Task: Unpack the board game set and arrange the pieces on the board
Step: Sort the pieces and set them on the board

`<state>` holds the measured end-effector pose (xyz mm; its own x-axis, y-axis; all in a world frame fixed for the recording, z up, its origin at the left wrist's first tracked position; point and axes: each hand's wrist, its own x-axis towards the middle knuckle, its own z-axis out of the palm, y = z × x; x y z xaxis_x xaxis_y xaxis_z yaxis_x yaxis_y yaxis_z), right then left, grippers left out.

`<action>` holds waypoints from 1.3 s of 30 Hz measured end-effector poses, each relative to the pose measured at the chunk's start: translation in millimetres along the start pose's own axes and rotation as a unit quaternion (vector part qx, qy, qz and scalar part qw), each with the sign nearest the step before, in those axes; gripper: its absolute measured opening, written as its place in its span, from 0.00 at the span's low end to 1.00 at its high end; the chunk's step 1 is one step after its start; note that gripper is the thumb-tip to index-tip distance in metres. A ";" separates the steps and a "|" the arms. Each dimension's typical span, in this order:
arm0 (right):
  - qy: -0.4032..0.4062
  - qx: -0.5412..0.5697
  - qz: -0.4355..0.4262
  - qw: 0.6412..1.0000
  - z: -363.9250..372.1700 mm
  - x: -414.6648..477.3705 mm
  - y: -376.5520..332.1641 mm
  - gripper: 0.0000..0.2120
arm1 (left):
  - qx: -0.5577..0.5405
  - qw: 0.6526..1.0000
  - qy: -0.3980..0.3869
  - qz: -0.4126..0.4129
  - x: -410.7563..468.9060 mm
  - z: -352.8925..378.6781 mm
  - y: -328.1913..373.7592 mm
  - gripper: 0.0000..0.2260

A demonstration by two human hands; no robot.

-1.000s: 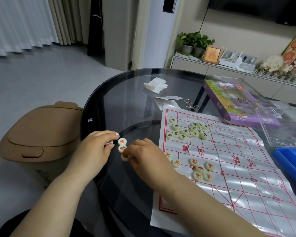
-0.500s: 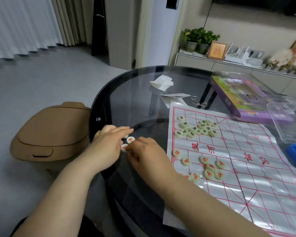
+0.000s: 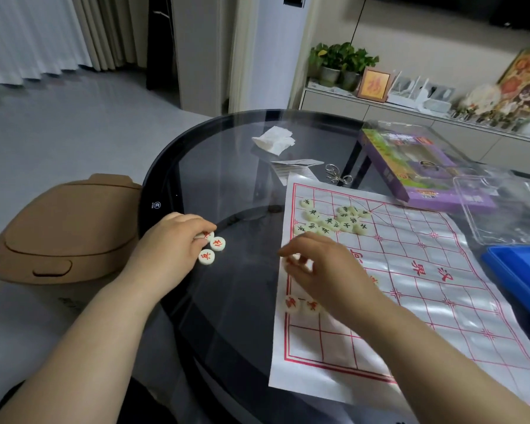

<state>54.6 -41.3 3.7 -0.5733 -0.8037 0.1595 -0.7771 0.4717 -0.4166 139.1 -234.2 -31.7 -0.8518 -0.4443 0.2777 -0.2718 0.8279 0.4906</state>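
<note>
Regrouping, I judge: my left hand (image 3: pixel 172 243) pinches one of three red pieces (image 3: pixel 217 243) stranded off the board (image 3: pixel 441 301); my right hand (image 3: pixel 325 267), blurred, seems to pinch another above it

Open dark glass of the round table (image 3: pixel 242 286) lies between my left hand (image 3: pixel 172 243) and my right hand (image 3: pixel 322 264), broken only by three red-lettered cream discs (image 3: pixel 217 243) at my left fingertips, one pinched. On the white plastic board sheet with red grid (image 3: pixel 426 301), squares right of my forearm lie bare; black-lettered cream discs (image 3: pixel 334 221) crowd the far-left corner. A purple cardboard box (image 3: pixel 426 179), clear plastic lid (image 3: pixel 502 209) and blue plastic tray (image 3: pixel 520 270) wall the right side.
</note>
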 end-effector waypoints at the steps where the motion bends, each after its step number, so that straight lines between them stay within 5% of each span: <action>1: 0.004 -0.005 0.019 1.000 -6.4 -6.5 8.7 0.12 | -0.004 1.000 0.004 -0.007 -0.6 -0.9 1.5 0.14; 8: -0.007 -0.024 0.065 0.998 -23.4 -37.8 39.8 0.14 | -0.082 0.993 0.082 0.016 -22.3 -14.4 41.0 0.15; 14: 0.005 -0.025 0.063 0.998 -14.6 -42.7 43.0 0.16 | -0.110 0.988 -0.067 0.080 -40.6 16.5 100.0 0.18; 22: 0.028 -0.006 0.065 0.997 -13.4 -46.7 49.3 0.14 | -0.082 0.988 -0.110 0.067 -32.8 34.2 107.8 0.19; 27: 0.023 0.002 0.055 0.998 -19.4 -43.5 42.4 0.13 | -0.099 0.990 -0.088 0.039 -35.6 11.1 89.0 0.19; 32: 0.015 0.015 0.017 1.000 -21.6 -21.8 16.6 0.14 | -0.056 0.997 0.029 -0.038 -32.3 -16.3 41.1 0.15; 39: -0.028 -0.004 -0.046 0.999 22.2 34.4 -25.8 0.16 | -0.064 0.994 0.029 -0.088 -33.8 -2.7 19.3 0.24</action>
<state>60.6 -89.2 0.1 -0.4840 -0.8627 0.1464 -0.8282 0.3976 -0.3949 163.8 -204.1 -29.5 -0.7674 -0.6007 0.2241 -0.3517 0.6866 0.6363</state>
